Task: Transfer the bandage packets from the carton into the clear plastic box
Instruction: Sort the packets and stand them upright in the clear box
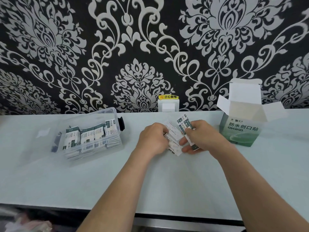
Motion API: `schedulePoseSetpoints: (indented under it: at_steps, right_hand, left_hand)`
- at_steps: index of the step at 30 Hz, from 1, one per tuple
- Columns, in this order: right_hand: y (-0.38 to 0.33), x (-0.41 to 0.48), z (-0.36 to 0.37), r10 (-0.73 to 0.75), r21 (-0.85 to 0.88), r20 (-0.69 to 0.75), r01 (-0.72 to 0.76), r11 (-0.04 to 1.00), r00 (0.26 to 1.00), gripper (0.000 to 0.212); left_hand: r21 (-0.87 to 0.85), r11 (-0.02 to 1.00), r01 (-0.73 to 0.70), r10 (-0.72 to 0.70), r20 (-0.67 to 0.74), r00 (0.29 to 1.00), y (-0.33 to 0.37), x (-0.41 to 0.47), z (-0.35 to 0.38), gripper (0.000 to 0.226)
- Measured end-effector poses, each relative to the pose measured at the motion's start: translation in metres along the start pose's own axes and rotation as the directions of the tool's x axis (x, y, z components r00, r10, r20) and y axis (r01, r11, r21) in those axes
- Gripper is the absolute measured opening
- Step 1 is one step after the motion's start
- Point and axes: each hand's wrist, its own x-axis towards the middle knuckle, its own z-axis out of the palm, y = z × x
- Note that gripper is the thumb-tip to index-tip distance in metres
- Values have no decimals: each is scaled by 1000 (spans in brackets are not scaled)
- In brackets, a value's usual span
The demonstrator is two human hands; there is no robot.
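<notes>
A green and white carton (240,131) stands at the right of the table with its top flaps open. The clear plastic box (90,138) sits at the left, holding several green and white bandage packets (87,134). Between them, my left hand (153,139) and my right hand (203,136) both grip a bunch of bandage packets (175,131) just above the tabletop. The packets fan out between my fingers, some white side up, some showing green print. My fingers hide the lower parts of them.
The pale table (150,181) runs against a black and white patterned wall. A white wall socket (168,104) with a yellow warning label sits behind my hands. The box's clear lid (41,136) with black clips lies left of the box. The table's front edge is near the bottom.
</notes>
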Motion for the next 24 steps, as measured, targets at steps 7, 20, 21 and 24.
schedulePoseSetpoints:
  at_steps: [7,20,21,24]
  right_hand:
    - [-2,-2,1,27,15,44,-28,1000,999,21]
    - [-20,-6,6,-12,787,87,-62,614,996,26]
    - [-21,-7,9,-36,788,127,-79,610,991,29]
    - [-23,-9,15,-64,788,182,-107,606,981,31]
  left_hand:
    - [-10,1000,-21,19,-148,989,-4,-5,-3,28]
    - [196,745,-638,605,-603,521,15,-33,3,19]
    - [208,740,-639,628,-552,548,16,-35,8,20]
    - [187,753,-631,631,-475,613,13,-33,10,20]
